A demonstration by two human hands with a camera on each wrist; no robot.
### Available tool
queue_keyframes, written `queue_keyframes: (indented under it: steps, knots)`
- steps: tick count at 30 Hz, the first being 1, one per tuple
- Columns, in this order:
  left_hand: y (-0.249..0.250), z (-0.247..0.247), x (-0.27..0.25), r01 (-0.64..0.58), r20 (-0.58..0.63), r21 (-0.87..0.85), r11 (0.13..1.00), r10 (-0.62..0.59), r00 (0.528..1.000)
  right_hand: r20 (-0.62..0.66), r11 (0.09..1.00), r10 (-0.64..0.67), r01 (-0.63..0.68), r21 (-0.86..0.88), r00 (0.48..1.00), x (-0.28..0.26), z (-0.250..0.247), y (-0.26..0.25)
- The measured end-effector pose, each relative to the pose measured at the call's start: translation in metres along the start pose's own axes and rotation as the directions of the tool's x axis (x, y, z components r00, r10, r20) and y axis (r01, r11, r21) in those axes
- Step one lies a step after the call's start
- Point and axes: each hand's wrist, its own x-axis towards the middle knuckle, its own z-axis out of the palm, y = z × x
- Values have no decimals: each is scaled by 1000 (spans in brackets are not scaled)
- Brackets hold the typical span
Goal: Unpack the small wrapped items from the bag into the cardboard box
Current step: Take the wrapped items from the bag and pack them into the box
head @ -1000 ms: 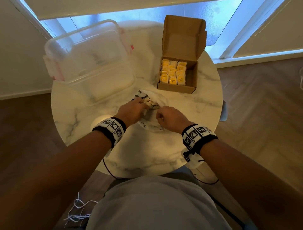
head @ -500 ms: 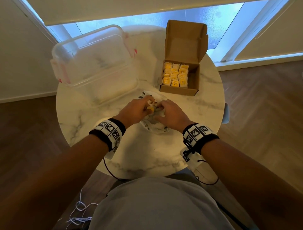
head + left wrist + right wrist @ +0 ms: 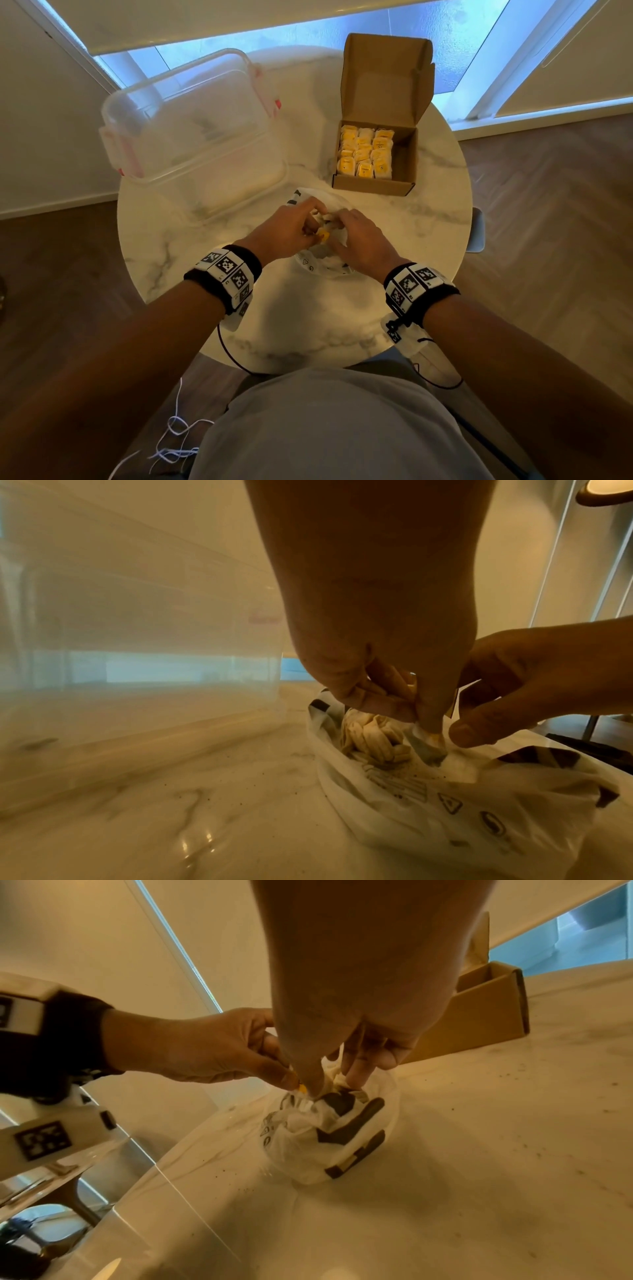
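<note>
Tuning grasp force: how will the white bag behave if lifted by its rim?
The bag looks thin and crumpled, so probably floppy, sagging when lifted. It holds few items, so likely light. The left hand pinches one yellow item; the right hand steadies the rim.

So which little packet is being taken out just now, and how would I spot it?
Start at the round marble table and find the crumpled white plastic bag at its near middle. The yellow wrapped item is pinched between both hands just above it, the only one outside the cardboard box.
</note>
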Motion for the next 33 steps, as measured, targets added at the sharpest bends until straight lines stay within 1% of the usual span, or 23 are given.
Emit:
queue_keyframes:
  steps: [2,6,10,12,13,16,18,24,27,30,31,33]
  knots:
    - [2,2,2,-15,7,-12,1000,15,1000,1,1000,7,-7,20,1000,0,-1,0]
    - [3,4,9,-12,14,-20,1000,13,1000,57,1000,-20,19,10,998,3,0,3]
    - [-1,3,13,-1,-20,34,999,1,1000,62,1000,-23,23,9,998,1,-1,4]
    - [-7,3,16,43,-73,101,994,-36,997,74,1000,-10,10,1,997,-2,-3,4]
    - [-10,3,18,85,-95,158,984,-70,993,85,1000,5,-4,-8,996,-3,-4,3]
    - [-17,8,23,220,-90,313,924,-202,975,104,996,56,-49,-69,993,-6,-5,7]
    - [-17,11,24,227,-95,342,912,-207,974,98,994,75,-67,-86,992,-6,-6,10]
    - [-13,12,27,231,-116,324,917,-204,972,89,993,94,-86,-86,992,-5,-8,11]
    - [-13,10,23,182,-114,313,932,-154,982,71,991,113,-108,-75,991,-4,-8,13]
    - [-18,11,14,76,-79,327,942,-52,995,36,989,138,-135,-56,990,-3,-9,13]
    - [-18,12,9,28,-49,339,941,-12,999,23,988,146,-144,-58,989,-3,-8,13]
    - [-24,16,4,-83,58,362,929,66,996,1,986,153,-153,-68,988,-2,-7,12]
